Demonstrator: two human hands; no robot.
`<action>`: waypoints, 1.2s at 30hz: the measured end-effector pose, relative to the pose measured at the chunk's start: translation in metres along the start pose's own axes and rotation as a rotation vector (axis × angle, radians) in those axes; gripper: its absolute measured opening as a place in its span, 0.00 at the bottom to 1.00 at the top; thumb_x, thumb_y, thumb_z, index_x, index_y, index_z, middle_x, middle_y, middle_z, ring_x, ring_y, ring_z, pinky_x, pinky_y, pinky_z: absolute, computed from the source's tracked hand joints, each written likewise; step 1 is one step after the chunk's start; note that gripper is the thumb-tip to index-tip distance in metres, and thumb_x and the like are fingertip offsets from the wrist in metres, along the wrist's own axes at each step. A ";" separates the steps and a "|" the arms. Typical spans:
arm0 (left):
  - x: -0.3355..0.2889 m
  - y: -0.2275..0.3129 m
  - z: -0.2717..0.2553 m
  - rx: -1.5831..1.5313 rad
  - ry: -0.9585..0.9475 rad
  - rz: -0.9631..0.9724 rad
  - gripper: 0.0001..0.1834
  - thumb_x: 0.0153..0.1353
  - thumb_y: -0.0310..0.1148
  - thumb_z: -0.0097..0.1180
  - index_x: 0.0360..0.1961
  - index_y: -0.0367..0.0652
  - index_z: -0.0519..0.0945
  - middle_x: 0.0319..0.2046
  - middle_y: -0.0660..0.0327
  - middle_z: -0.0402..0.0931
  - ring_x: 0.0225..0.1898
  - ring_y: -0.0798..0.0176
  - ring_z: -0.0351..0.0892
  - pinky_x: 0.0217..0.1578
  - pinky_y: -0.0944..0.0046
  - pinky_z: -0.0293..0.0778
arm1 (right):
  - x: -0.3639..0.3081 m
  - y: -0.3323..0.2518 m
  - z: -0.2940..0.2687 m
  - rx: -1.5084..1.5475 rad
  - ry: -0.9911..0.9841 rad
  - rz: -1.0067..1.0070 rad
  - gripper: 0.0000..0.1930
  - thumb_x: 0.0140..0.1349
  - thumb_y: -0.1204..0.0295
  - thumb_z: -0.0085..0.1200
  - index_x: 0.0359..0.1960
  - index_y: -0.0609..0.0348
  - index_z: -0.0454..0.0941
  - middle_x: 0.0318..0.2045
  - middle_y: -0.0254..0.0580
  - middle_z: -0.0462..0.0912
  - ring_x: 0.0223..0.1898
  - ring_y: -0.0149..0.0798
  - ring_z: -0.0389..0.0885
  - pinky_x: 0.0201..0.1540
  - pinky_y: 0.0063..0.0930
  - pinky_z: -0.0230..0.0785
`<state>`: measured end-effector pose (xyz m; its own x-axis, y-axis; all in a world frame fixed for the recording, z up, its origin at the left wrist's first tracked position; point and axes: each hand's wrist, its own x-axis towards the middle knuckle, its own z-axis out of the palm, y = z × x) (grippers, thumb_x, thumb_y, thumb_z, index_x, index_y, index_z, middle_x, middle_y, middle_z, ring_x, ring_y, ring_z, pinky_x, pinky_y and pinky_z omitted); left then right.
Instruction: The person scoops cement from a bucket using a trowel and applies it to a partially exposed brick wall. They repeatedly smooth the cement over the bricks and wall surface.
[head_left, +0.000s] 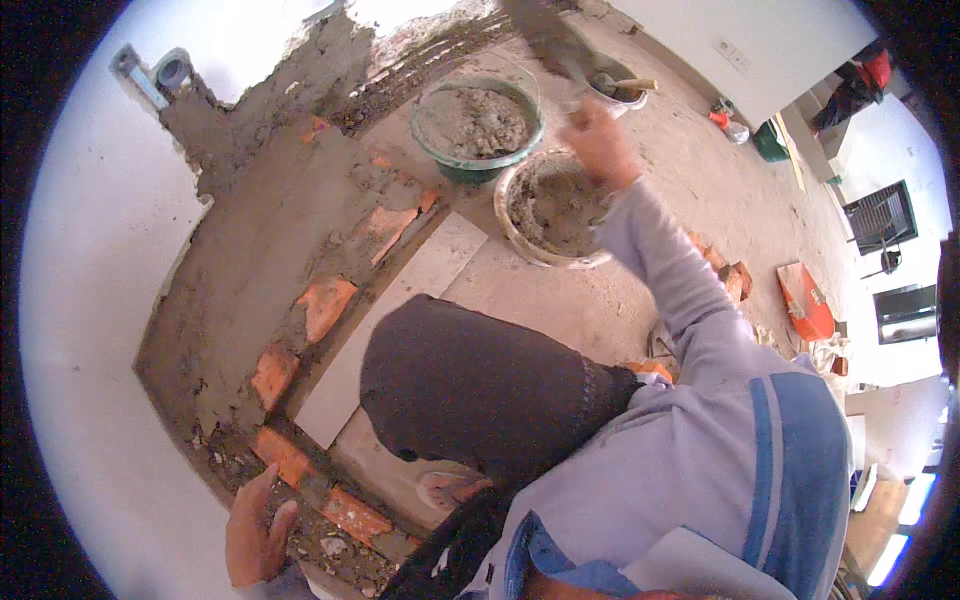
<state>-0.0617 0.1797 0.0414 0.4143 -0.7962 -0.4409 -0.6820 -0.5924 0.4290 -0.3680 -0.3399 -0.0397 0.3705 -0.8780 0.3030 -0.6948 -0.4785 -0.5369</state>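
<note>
My right hand [603,150], blurred by motion, is closed round the handle of a trowel, its dark blade [548,38] raised above the far buckets. Beneath this hand stands a pale bucket [505,215] with wet mortar inside. Next to it, a green bucket [462,172] is filled with mortar almost to the rim. At the lower left, my left hand [258,535] has its thumb and fingers apart and empty, close to an orange brick [282,456]. Whether its fingertips touch that brick I cannot tell. Several bricks edge a low bed of grey mortar [235,270].
A pale flat board [400,320] lies along the bricks, next to my bent knee [480,385]. Two pipe ends [173,72] stick out of the wall. Farther back are a small container [622,75] with a wooden-handled tool, a red-orange scoop-shaped object [806,302] and loose bricks [735,280].
</note>
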 end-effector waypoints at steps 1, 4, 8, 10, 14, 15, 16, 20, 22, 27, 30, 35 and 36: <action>0.004 0.010 -0.001 0.023 -0.030 0.019 0.25 0.57 0.38 0.52 0.56 0.46 0.67 0.54 0.50 0.67 0.56 0.50 0.65 0.57 0.55 0.59 | 0.007 0.058 -0.020 0.047 0.099 -0.007 0.16 0.44 0.68 0.58 0.34 0.64 0.72 0.22 0.42 0.73 0.27 0.39 0.72 0.32 0.32 0.65; 0.016 0.030 0.005 0.116 -0.028 0.113 0.25 0.58 0.40 0.51 0.56 0.45 0.67 0.51 0.48 0.68 0.53 0.46 0.67 0.55 0.56 0.60 | 0.003 0.180 -0.036 -0.021 0.157 0.175 0.17 0.44 0.69 0.55 0.35 0.66 0.70 0.27 0.40 0.74 0.28 0.36 0.70 0.34 0.32 0.65; 0.006 0.045 0.018 0.114 0.044 0.159 0.25 0.57 0.38 0.53 0.56 0.44 0.67 0.50 0.48 0.70 0.53 0.46 0.67 0.54 0.55 0.62 | -0.028 0.213 -0.016 0.615 -0.054 0.573 0.07 0.49 0.70 0.53 0.27 0.58 0.70 0.23 0.36 0.72 0.23 0.31 0.69 0.27 0.26 0.65; -0.014 0.046 0.016 -0.003 0.030 0.088 0.25 0.57 0.38 0.53 0.56 0.43 0.68 0.51 0.50 0.70 0.53 0.48 0.67 0.54 0.55 0.63 | -0.039 0.166 -0.022 1.088 -0.283 0.759 0.06 0.52 0.70 0.51 0.21 0.53 0.67 0.18 0.32 0.68 0.20 0.28 0.67 0.20 0.23 0.63; 0.002 0.048 0.027 -0.364 -0.037 0.129 0.21 0.60 0.36 0.50 0.53 0.38 0.70 0.50 0.52 0.72 0.51 0.55 0.71 0.52 0.59 0.65 | -0.037 0.107 -0.047 1.438 -0.280 0.694 0.11 0.56 0.67 0.47 0.17 0.51 0.64 0.13 0.28 0.64 0.17 0.29 0.65 0.18 0.25 0.62; 0.002 0.037 0.025 -0.241 0.000 0.137 0.21 0.60 0.37 0.49 0.52 0.37 0.70 0.49 0.51 0.73 0.50 0.55 0.72 0.51 0.60 0.66 | -0.041 0.085 -0.044 1.360 -0.253 0.630 0.12 0.57 0.67 0.47 0.17 0.51 0.64 0.13 0.29 0.64 0.16 0.30 0.65 0.18 0.26 0.63; 0.013 0.018 0.031 -0.129 0.026 0.161 0.21 0.61 0.38 0.48 0.51 0.36 0.71 0.48 0.51 0.74 0.49 0.56 0.73 0.50 0.62 0.66 | -0.043 0.068 -0.046 1.242 -0.309 0.653 0.11 0.57 0.67 0.47 0.18 0.51 0.64 0.14 0.29 0.65 0.17 0.31 0.66 0.19 0.26 0.63; 0.013 -0.054 0.049 -0.026 0.176 0.133 0.21 0.63 0.42 0.44 0.48 0.36 0.72 0.43 0.49 0.75 0.45 0.55 0.74 0.45 0.61 0.68 | -0.087 0.008 -0.047 1.044 -0.283 0.559 0.07 0.56 0.69 0.49 0.24 0.52 0.66 0.17 0.32 0.68 0.19 0.30 0.68 0.21 0.25 0.64; 0.001 -0.068 0.056 -0.057 0.245 0.138 0.21 0.64 0.44 0.42 0.44 0.35 0.73 0.40 0.49 0.75 0.41 0.54 0.74 0.42 0.60 0.68 | -0.095 -0.005 -0.056 1.049 -0.336 0.542 0.06 0.56 0.69 0.50 0.26 0.53 0.67 0.18 0.32 0.69 0.19 0.30 0.69 0.21 0.24 0.64; -0.002 -0.087 0.074 -0.124 0.398 0.007 0.26 0.64 0.51 0.37 0.34 0.34 0.72 0.27 0.50 0.73 0.31 0.55 0.72 0.37 0.56 0.66 | -0.074 -0.044 -0.036 1.016 -0.494 0.453 0.06 0.56 0.70 0.50 0.31 0.53 0.66 0.21 0.33 0.70 0.20 0.29 0.68 0.21 0.21 0.65; -0.008 -0.094 0.088 -0.228 0.506 -0.057 0.30 0.64 0.55 0.33 0.35 0.36 0.73 0.27 0.46 0.75 0.33 0.53 0.75 0.38 0.55 0.66 | -0.071 -0.082 -0.015 0.984 -0.753 0.263 0.08 0.56 0.68 0.49 0.33 0.54 0.65 0.23 0.35 0.70 0.20 0.29 0.68 0.21 0.19 0.65; -0.022 -0.114 0.093 -0.437 0.516 -0.243 0.43 0.61 0.64 0.24 0.49 0.33 0.72 0.51 0.45 0.70 0.54 0.49 0.67 0.54 0.56 0.60 | -0.102 -0.171 0.014 1.005 -0.966 0.180 0.07 0.55 0.69 0.49 0.31 0.57 0.67 0.22 0.34 0.70 0.20 0.28 0.68 0.21 0.20 0.62; -0.019 -0.123 0.093 -0.478 0.533 -0.297 0.44 0.61 0.65 0.23 0.51 0.32 0.71 0.52 0.46 0.69 0.55 0.49 0.66 0.56 0.57 0.58 | -0.106 -0.181 0.020 0.917 -1.006 0.110 0.06 0.55 0.69 0.49 0.30 0.57 0.67 0.21 0.34 0.70 0.19 0.28 0.68 0.21 0.21 0.61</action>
<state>-0.0424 0.2794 -0.0764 0.8559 -0.4754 -0.2036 -0.2129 -0.6825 0.6992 -0.2693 -0.1602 0.0095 0.8984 -0.3524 -0.2621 -0.2410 0.1033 -0.9650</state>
